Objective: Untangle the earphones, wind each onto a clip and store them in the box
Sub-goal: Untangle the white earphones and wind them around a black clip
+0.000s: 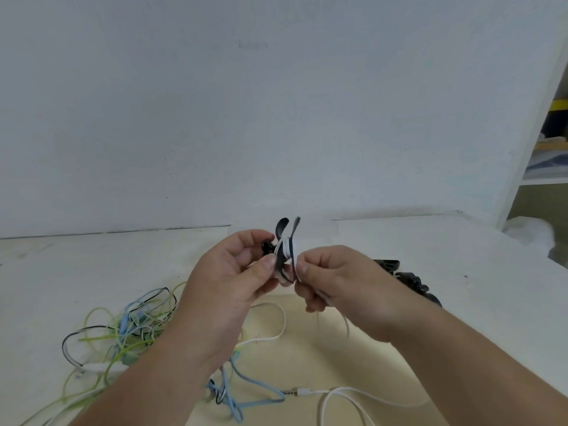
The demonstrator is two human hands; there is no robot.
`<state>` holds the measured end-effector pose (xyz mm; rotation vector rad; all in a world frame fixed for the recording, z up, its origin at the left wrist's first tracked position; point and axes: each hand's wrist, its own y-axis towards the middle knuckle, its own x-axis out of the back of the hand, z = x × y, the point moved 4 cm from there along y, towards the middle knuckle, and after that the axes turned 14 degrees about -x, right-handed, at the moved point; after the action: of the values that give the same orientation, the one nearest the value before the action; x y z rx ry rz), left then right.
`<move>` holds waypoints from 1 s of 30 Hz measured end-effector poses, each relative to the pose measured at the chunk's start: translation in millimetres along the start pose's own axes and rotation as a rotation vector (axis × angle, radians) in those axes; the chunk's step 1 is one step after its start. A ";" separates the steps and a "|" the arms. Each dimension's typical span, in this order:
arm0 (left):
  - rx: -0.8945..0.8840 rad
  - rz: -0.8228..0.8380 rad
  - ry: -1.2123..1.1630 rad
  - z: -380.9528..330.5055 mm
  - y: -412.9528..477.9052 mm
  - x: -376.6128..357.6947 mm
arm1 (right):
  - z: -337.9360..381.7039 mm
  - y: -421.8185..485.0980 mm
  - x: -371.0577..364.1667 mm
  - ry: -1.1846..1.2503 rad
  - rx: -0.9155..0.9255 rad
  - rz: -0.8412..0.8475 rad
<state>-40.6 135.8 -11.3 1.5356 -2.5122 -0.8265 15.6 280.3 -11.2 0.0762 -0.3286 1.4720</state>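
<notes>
Left hand: the left hand (233,272) is raised above the table, thumb and fingers closed on a black clip (284,250), holding it upright
Right hand: the right hand (335,278) sits just beside the clip, fingers pinched shut on the white earphone cable (278,321)
Clip: several white turns are already wrapped around its narrow middle; two curved arms stick up above the wrap
White cable: from the hands it drops to the table, loops across the surface and runs toward the near edge, where its plug (302,392) lies
Progress: winding of the white pair looks partly done, with a long slack length left to take up
Still to do: a tangled heap (123,330) of green, light blue and black-and-white cables lies on the table to the left, not yet separated; a blue cable (246,392) trails from it toward the plug
Spare clips: dark shapes (412,282) lie behind the right hand, probably more clips, too hidden to be sure
Box: no storage box can be made out
Surface: a pale tabletop (445,247), whitish with a cream patch near the person
Room: a plain white wall (246,118) behind the table; open shelving (550,149) at the far right
</notes>
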 end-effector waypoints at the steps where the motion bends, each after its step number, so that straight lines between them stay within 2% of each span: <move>1: -0.020 -0.028 0.050 1.4 -0.1 2.3 | -0.7 -0.2 -4.0 -0.057 -0.005 -0.007; 4: -0.091 -0.095 0.246 0.0 0.7 8.6 | -2.4 -2.1 -11.5 -0.156 -0.038 0.034; 8: -0.137 -0.145 0.361 -2.9 0.6 10.0 | 0.1 -8.3 -16.3 -0.246 -0.033 0.119; 16: -0.279 -0.067 0.560 -7.6 -3.4 8.1 | 3.9 -13.6 -1.1 -0.327 -0.087 0.071; 19: -0.317 -0.021 0.652 -9.6 -5.3 7.0 | 8.0 -16.6 -1.8 -0.325 -0.054 0.046; 22: -0.310 0.033 0.689 -10.5 -5.4 5.4 | 15.8 -19.2 5.7 -0.302 0.004 -0.048; 26: -0.267 0.083 0.681 -7.9 -2.5 8.3 | 23.3 -20.6 31.4 -0.183 0.098 -0.302; 30: -0.207 0.205 0.674 -2.5 -2.7 5.9 | 26.3 -24.0 37.1 -0.167 0.157 -0.385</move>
<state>-40.5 128.9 -11.7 1.1982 -1.9730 -0.4223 37.0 306.9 27.2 0.3706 -0.3131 1.1089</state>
